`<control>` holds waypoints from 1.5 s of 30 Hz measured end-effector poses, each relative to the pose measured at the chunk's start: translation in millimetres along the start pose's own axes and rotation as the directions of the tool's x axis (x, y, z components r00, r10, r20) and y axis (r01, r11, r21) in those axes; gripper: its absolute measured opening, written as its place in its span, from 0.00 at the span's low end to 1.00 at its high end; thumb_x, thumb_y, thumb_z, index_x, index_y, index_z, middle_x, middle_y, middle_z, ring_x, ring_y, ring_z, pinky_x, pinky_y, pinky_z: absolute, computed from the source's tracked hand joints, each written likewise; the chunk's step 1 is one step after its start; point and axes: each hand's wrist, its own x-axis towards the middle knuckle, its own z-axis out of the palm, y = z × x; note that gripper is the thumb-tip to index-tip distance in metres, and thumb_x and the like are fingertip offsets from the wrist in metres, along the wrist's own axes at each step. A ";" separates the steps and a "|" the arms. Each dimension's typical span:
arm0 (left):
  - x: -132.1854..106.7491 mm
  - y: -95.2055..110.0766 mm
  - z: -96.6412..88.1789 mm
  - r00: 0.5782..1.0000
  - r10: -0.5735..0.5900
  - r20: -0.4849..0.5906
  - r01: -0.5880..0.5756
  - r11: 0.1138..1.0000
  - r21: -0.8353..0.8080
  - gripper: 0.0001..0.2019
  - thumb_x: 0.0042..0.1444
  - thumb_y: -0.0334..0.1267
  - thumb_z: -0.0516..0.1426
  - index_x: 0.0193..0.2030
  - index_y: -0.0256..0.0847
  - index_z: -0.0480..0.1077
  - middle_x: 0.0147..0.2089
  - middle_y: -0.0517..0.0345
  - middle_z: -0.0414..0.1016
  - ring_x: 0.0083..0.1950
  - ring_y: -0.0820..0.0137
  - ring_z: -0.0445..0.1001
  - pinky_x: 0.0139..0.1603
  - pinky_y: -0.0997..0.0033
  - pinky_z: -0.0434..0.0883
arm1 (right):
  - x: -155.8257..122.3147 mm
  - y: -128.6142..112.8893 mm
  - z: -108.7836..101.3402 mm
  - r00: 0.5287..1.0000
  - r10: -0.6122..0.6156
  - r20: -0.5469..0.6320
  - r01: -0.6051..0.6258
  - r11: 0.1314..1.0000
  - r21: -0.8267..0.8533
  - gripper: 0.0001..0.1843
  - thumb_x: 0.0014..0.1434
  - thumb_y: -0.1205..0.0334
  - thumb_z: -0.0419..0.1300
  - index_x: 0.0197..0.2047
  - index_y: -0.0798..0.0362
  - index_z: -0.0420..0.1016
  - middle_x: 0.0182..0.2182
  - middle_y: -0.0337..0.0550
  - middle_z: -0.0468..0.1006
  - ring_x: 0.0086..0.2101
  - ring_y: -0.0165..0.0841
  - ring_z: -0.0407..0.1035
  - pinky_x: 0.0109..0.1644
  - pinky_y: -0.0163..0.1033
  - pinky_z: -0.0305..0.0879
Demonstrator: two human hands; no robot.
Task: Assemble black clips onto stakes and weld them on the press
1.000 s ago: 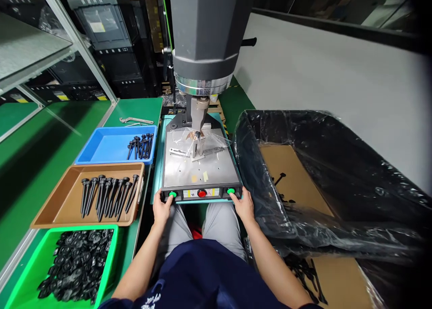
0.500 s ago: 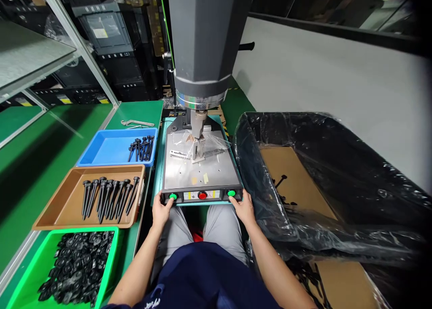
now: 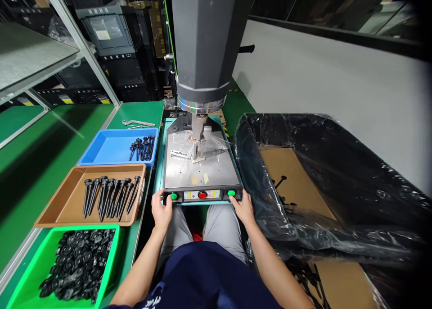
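Observation:
My left hand is at the left front corner of a press machine's base, its thumb beside the left green button and its fingers at the corner. At the opposite corner, my right hand rests with the thumb at the lower edge of the right green button and the fingers along the side. Neither hand holds anything. A red button sits between the green ones. Above the metal plate, the press's tapered tool points down at a small upright fixture partly wrapped in clear film.
On the left bench stand a blue tray and a brown tray with black stemmed parts, and a green bin of small black parts. A wrench lies behind them. To the right is a plastic-lined box.
My left thumb has come off the left green button, and that hand has lifted and shifted slightly left. My right hand stays almost where it was.

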 end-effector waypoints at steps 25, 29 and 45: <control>57.0 66.3 65.5 0.753 -0.498 0.431 0.655 0.498 -0.569 0.06 0.54 0.34 0.64 0.35 0.38 0.71 0.43 0.50 0.81 0.44 0.68 0.80 0.49 0.67 0.76 | 36.3 -101.6 17.1 0.993 -0.097 -0.060 0.098 0.995 0.015 0.21 0.59 0.56 0.57 0.54 0.53 0.72 0.51 0.53 0.77 0.53 0.44 0.70 0.59 0.53 0.65; 54.8 68.6 61.9 0.874 -0.372 0.313 0.484 0.621 -0.617 0.10 0.49 0.36 0.67 0.31 0.39 0.70 0.39 0.52 0.81 0.47 0.67 0.80 0.52 0.67 0.73 | 82.9 -127.7 29.3 0.993 -0.108 0.040 0.112 0.987 -0.118 0.21 0.59 0.60 0.60 0.56 0.53 0.72 0.52 0.54 0.78 0.51 0.46 0.72 0.60 0.55 0.63; 63.1 82.8 51.5 0.963 -0.154 0.220 0.266 0.660 -0.703 0.16 0.45 0.40 0.69 0.35 0.39 0.67 0.58 0.48 0.75 0.45 0.63 0.82 0.34 0.73 0.75 | 120.2 -173.2 49.5 0.978 0.197 0.071 -0.208 0.949 0.239 0.18 0.47 0.75 0.62 0.43 0.52 0.77 0.36 0.41 0.80 0.40 0.36 0.77 0.48 0.40 0.72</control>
